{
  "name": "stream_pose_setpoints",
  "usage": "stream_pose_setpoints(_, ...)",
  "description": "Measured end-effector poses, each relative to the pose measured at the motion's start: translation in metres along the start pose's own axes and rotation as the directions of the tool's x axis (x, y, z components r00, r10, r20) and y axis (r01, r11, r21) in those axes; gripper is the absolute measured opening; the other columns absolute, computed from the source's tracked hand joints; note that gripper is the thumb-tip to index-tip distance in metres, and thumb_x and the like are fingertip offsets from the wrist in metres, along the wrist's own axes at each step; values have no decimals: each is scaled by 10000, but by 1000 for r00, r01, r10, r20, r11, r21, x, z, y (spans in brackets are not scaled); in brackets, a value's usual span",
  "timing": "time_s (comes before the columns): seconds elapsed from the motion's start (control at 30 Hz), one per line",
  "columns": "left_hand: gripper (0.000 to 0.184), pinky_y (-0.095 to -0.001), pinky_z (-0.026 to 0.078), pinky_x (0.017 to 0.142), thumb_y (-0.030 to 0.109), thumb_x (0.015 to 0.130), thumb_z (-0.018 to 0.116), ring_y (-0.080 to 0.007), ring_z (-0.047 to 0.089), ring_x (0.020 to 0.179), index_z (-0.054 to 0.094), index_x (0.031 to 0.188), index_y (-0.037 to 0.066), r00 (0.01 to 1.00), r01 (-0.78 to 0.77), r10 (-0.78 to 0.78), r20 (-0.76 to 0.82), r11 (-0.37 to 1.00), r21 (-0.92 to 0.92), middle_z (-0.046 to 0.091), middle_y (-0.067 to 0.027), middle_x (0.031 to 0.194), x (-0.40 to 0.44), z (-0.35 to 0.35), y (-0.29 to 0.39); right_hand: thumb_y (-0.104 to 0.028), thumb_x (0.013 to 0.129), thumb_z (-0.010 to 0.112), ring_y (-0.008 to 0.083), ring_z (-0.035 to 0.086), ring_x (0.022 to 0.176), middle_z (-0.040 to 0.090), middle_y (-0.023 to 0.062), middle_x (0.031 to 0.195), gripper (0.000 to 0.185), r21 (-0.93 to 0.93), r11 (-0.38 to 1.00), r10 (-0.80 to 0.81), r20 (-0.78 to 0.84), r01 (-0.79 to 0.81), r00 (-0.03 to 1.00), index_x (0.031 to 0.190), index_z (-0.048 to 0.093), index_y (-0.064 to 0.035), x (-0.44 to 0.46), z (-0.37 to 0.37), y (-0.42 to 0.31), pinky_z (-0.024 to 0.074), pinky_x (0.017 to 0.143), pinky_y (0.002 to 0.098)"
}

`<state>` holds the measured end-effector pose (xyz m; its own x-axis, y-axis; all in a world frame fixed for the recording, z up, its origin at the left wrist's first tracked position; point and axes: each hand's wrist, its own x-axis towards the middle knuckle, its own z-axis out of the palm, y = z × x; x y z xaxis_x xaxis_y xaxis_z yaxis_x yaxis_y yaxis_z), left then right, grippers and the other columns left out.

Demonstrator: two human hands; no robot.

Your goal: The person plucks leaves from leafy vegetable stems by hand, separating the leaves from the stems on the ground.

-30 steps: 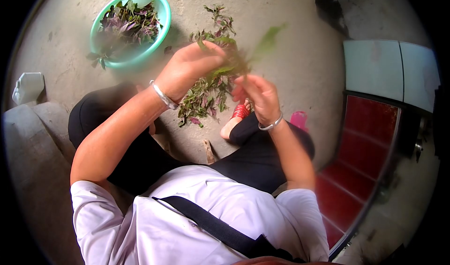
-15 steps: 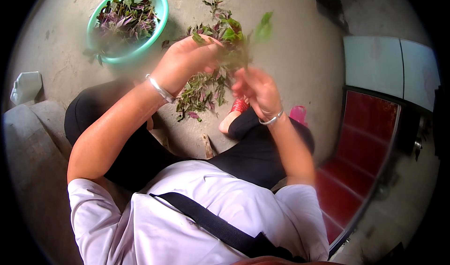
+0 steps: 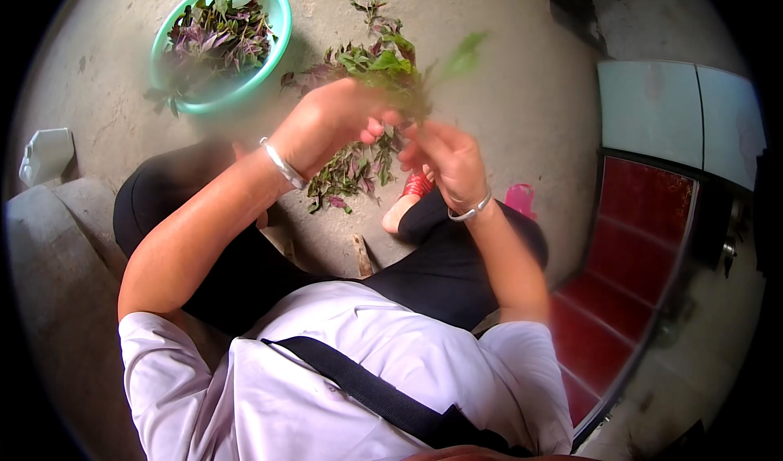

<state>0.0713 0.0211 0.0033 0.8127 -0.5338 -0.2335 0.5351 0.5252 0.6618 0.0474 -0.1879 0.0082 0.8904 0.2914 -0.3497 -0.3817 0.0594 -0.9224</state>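
Note:
My right hand (image 3: pixel 450 161) is closed, with thumb and fingers pinching the lower end of a leafy green sprig (image 3: pixel 418 94). The upper leaves of the sprig are blurred. My left hand (image 3: pixel 338 114) meets the sprig from the left with curled fingers; its fingertips are partly smeared, and they appear closed on the leaves. Below and behind both hands, a pile of green and purple leafy stems (image 3: pixel 351 172) lies on the floor. To the upper left is a mint-green basin (image 3: pixel 285 33) with purple-green leaves (image 3: pixel 220 41) in it.
Bare concrete floor (image 3: pixel 506 78) surrounds the pile. My foot in a red sandal (image 3: pixel 418 185) is just under my right hand. A pink object (image 3: pixel 519 200) lies beside my right knee. A pale plastic container (image 3: pixel 46 155) stands far left. Red-tiled cabinetry (image 3: pixel 636 241) lines the right side.
My left hand has moved down and in toward the sprig, its fingers curling more. The sprig's tip leans further right. My right hand has shifted only slightly.

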Motion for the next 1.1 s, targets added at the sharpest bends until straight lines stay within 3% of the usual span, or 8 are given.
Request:
stream_pose_setpoints(0.43, 172, -204, 417, 663, 91, 832, 546, -70, 502, 725, 553, 986, 14, 986, -140, 161, -36, 931, 338, 595, -31, 860, 6, 9, -15, -149, 869, 534, 92, 578, 594, 627, 55, 707, 187, -228, 973, -58, -47, 46, 997, 973, 597, -6, -1, 10, -2, 419, 504, 191)
stream_pose_setpoints(0.53, 95, -207, 411, 611, 73, 841, 512, -62, 488, 675, 538, 911, 14, 918, -263, 393, -58, 710, 653, 564, -8, 768, 11, -3, -30, -164, 869, 538, 98, 581, 589, 626, 52, 699, 179, -91, 996, -9, -11, 8, 1000, 929, 607, -11, -1, 6, 0, 425, 502, 194)
stream_pose_setpoints(0.67, 64, -280, 419, 538, 58, 786, 535, -135, 500, 566, 485, 811, 28, 836, 12, 529, -150, 255, 967, 500, -76, 636, 4, 5, 9, -145, 858, 544, 150, 597, 637, 610, 74, 708, 157, 8, 998, 61, -14, -61, 998, 902, 595, -3, -3, 1, -7, 496, 598, 258)
stream_pose_setpoints(0.73, 118, -348, 445, 598, 107, 761, 568, -252, 551, 648, 512, 838, 36, 874, -74, 461, 155, -189, 979, 537, -128, 681, 1, -7, 6, -145, 857, 544, 157, 599, 642, 611, 73, 709, 153, 87, 995, 40, -26, -38, 999, 893, 594, -4, -3, -2, -9, 503, 607, 265)
stream_pose_setpoints(0.87, 296, -389, 453, 769, 194, 724, 618, -320, 555, 872, 546, 969, 45, 993, 117, 58, -104, -307, 944, 581, -157, 893, -8, -21, -32, -187, 856, 564, 93, 584, 590, 627, 49, 700, 190, -25, 999, -42, -59, 41, 997, 907, 615, -11, -4, 1, -10, 431, 506, 191)
stream_pose_setpoints(0.9, 334, -341, 460, 753, 181, 749, 626, -241, 578, 859, 545, 1039, 35, 998, 55, 53, -43, -267, 962, 594, -126, 911, -8, -17, -31, -182, 854, 567, 89, 584, 593, 629, 49, 704, 187, -122, 990, -86, -68, 78, 994, 916, 616, -12, -5, 1, -10, 432, 510, 191)
stream_pose_setpoints(1.0, 334, -277, 450, 722, 167, 789, 622, -132, 553, 826, 547, 1086, 34, 990, -101, 138, 20, 611, 785, 604, -52, 923, 1, -4, -23, -142, 839, 585, 76, 582, 615, 631, 40, 722, 176, -317, 943, -136, -97, 99, 986, 950, 614, -9, -6, 4, -9, 439, 529, 183)
stream_pose_setpoints(1.1, 313, -221, 428, 671, 163, 815, 613, -54, 508, 792, 559, 1101, 47, 991, -135, 123, 57, 872, 470, 600, 5, 943, 5, 7, -9, -118, 832, 591, 79, 586, 630, 625, 40, 762, 172, -311, 946, -143, -133, 96, 981, 950, 612, 6, -4, 5, 0, 447, 539, 184)
